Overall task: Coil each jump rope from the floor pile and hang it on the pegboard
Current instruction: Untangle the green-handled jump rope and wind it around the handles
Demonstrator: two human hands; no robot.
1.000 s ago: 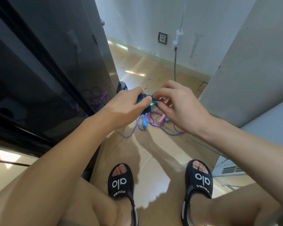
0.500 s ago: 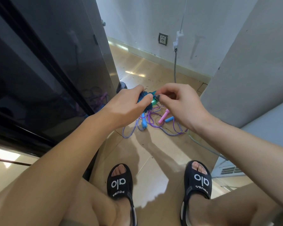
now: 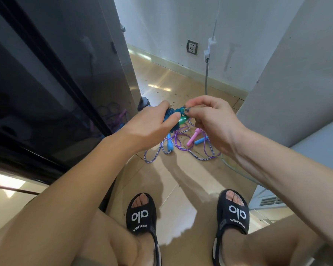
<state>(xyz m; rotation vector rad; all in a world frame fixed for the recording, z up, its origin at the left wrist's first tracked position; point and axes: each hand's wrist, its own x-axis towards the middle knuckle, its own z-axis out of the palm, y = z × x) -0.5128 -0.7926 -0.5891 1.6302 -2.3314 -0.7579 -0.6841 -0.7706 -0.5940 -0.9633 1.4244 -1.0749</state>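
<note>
Left hand [image 3: 150, 123] clenched round a coiled blue jump rope [image 3: 170, 117], thumb pressed on the bundle, held above the floor. Right hand [image 3: 213, 120] pinches the rope's end at the coil with thumb and forefinger, other fingers curled. A green handle [image 3: 182, 120] pokes out under the coil. Below on the glossy tan tile floor [image 3: 181, 189]: pile of ropes [image 3: 181, 146], purple cord, purple-white braided cord, pink and blue smooth plastic handles. Black slides [image 3: 140, 214] read "alo" in white. Dark reflective panel [image 3: 46, 83] to the left. Pegboard not visible.
</note>
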